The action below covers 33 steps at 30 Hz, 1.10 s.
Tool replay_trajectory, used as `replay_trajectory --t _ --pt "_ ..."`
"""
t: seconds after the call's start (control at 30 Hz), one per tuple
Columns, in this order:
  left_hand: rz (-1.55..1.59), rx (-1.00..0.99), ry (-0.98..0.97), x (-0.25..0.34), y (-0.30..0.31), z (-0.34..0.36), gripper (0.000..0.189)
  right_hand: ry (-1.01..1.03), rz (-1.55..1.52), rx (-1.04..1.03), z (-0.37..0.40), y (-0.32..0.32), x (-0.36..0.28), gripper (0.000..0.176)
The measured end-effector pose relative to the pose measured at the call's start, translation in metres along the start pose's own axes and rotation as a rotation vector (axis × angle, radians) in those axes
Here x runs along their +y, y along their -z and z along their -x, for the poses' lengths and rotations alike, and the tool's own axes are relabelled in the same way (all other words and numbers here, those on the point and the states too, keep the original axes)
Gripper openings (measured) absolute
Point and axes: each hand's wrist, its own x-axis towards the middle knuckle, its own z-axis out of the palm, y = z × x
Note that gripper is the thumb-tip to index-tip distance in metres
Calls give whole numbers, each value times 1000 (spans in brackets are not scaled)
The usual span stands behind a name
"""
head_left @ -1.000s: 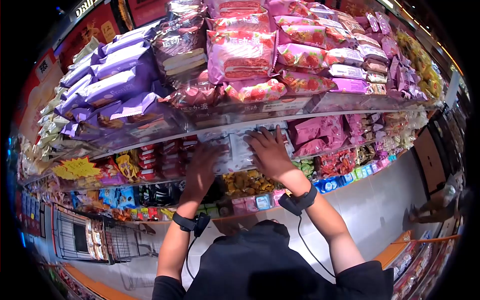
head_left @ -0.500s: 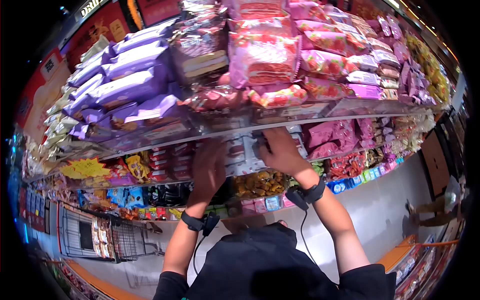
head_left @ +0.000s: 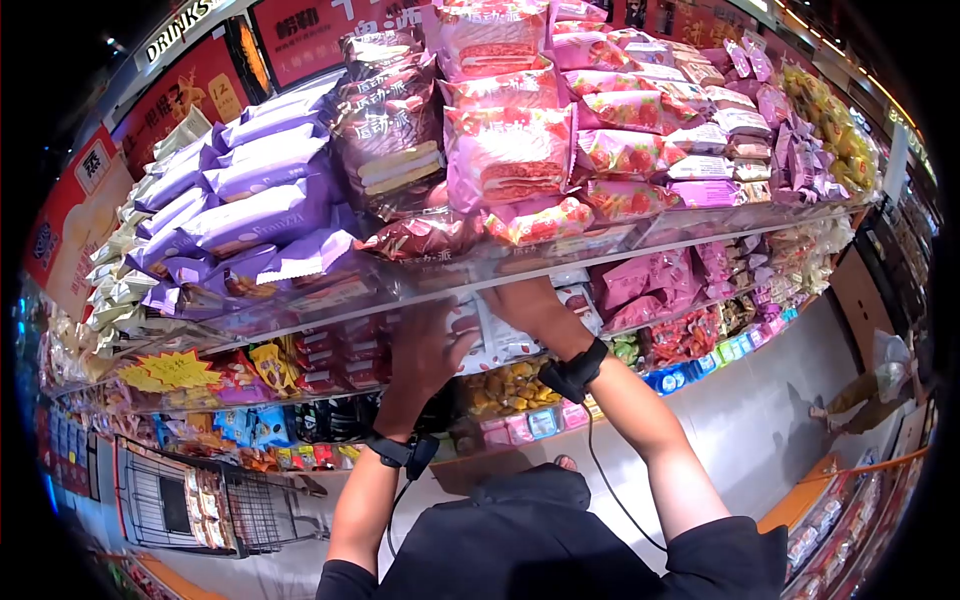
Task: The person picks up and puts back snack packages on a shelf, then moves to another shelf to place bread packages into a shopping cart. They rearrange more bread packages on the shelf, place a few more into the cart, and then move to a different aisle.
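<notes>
My left hand (head_left: 424, 345) reaches into the second shelf level, beside white packs with dark red print (head_left: 492, 345). Its thumb stands apart from the fingers, and the fingertips blur under the upper shelf's edge. Close to it, my right hand (head_left: 532, 308) rests over the same row of white packs. Its fingers are hidden behind the clear shelf front, so I cannot see whether they grip a pack. To the left of my left hand lie dark red packs (head_left: 350, 352). Both wrists wear black straps with cables.
Above my hands, the clear upper shelf edge (head_left: 400, 300) holds purple bags (head_left: 265, 215), brown cake packs (head_left: 390, 140) and pink cake packs (head_left: 510, 150). Below are yellow-brown snacks (head_left: 500, 390). A shopping cart (head_left: 190, 500) stands at lower left. A person's leg (head_left: 855, 398) shows at right.
My right hand has shifted left, nearer my left hand, and its fingers have gone behind the shelf front. My left thumb now shows spread. The view has tilted slightly.
</notes>
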Motion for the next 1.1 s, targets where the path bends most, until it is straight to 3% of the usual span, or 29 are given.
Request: replay_trajectory --t 0.2,0.33,0.47,0.53,0.67,0.93,1.07,1.1 --pt "66 21 61 -19 -2 4 35 54 80 67 3 -7 5 32" --pt "-34 82 42 -38 -9 -2 25 -107 -44 -157 3 27 -6 30" --pt "-29 48 95 -58 -11 -7 19 -8 -28 67 32 35 -4 38" --pt "14 16 101 -61 -11 -8 19 -55 100 60 50 48 -6 44" --pt "5 -87 159 -72 -7 -9 21 -161 26 9 81 42 10 49" --pt "-96 -194 215 -89 -16 -14 27 -96 -35 147 66 29 20 44" --pt "-61 -251 359 -78 -8 -19 29 -82 14 189 64 33 15 41" --pt "-51 -249 349 -80 -8 -19 30 -54 28 249 63 34 14 33"
